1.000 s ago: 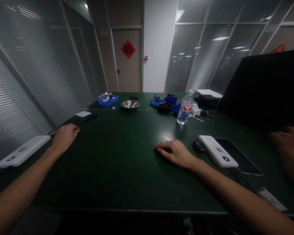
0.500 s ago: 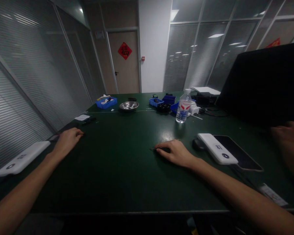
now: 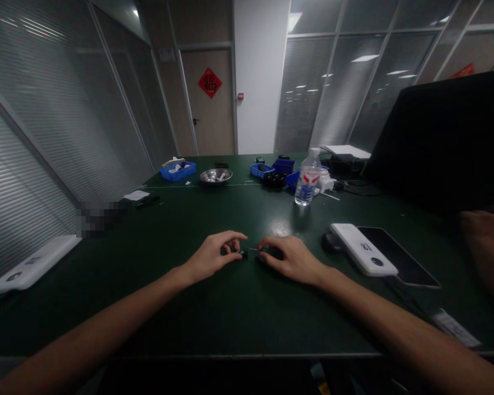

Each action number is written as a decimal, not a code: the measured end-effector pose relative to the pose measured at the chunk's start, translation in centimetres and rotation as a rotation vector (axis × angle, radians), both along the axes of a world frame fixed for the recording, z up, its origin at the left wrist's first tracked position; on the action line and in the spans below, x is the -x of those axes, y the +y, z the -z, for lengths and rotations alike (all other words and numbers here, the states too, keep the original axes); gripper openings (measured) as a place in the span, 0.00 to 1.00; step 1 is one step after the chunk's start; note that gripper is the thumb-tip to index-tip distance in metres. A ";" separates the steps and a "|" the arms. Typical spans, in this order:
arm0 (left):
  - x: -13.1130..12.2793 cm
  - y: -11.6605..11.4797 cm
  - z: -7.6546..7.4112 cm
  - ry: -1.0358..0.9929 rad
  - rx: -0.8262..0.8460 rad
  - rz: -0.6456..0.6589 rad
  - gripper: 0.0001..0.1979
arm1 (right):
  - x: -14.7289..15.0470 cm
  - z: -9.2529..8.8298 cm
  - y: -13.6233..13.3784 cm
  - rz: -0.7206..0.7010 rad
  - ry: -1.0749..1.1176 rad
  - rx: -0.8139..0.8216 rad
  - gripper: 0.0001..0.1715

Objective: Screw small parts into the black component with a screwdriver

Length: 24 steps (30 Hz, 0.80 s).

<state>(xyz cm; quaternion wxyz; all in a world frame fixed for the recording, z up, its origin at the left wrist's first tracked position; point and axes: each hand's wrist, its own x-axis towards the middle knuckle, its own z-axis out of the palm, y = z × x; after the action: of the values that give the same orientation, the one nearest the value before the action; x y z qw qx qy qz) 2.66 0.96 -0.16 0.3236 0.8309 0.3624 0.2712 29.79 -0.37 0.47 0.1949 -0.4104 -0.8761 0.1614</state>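
Over the middle of the table, my left hand (image 3: pixel 214 254) is closed in a loose pinch at a small dark green piece (image 3: pixel 243 254) by the thumb tip, its index finger reaching out above. Facing it from the right, my right hand (image 3: pixel 290 257) is wrapped round a thin tool with a dark handle (image 3: pixel 275 252). A slim metal shaft sticks out of the fingers to the left, close to the small piece. Whether the tip touches it, I cannot tell. The tool's exact kind is too dark to make out.
Right of my hands lie a white power bank (image 3: pixel 364 249) and a dark phone (image 3: pixel 395 255). Behind stand a water bottle (image 3: pixel 308 178), a steel bowl (image 3: pixel 206 181) and a blue basket (image 3: pixel 185 172). Another white device (image 3: pixel 37 263) lies left. Another person's hand (image 3: pixel 488 236) is at far right.
My left hand has moved from the table's left side to the middle, bringing a small dark green piece near the tool. My right hand has barely moved.
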 end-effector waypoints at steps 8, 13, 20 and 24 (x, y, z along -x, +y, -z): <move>1.2 -0.2 0.0 0.038 -0.096 0.030 0.11 | 0.3 -0.3 -0.1 -0.091 0.032 0.007 0.13; 1.0 -0.2 -0.1 0.063 -0.084 0.028 0.11 | 0.6 -0.3 -0.4 -0.135 0.016 0.006 0.16; 0.9 -0.1 0.2 0.019 -0.063 0.052 0.09 | 0.8 -0.4 -0.5 -0.143 -0.032 0.016 0.19; 1.1 0.0 0.5 -0.020 -0.053 0.049 0.08 | 0.9 -0.4 -0.6 -0.166 0.014 0.053 0.20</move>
<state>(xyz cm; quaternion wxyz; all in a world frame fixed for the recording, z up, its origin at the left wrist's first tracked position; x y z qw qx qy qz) 1.59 0.97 -0.71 0.3114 0.8450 0.3315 0.2811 28.91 -1.01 0.85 0.1762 -0.3402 -0.9011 0.2029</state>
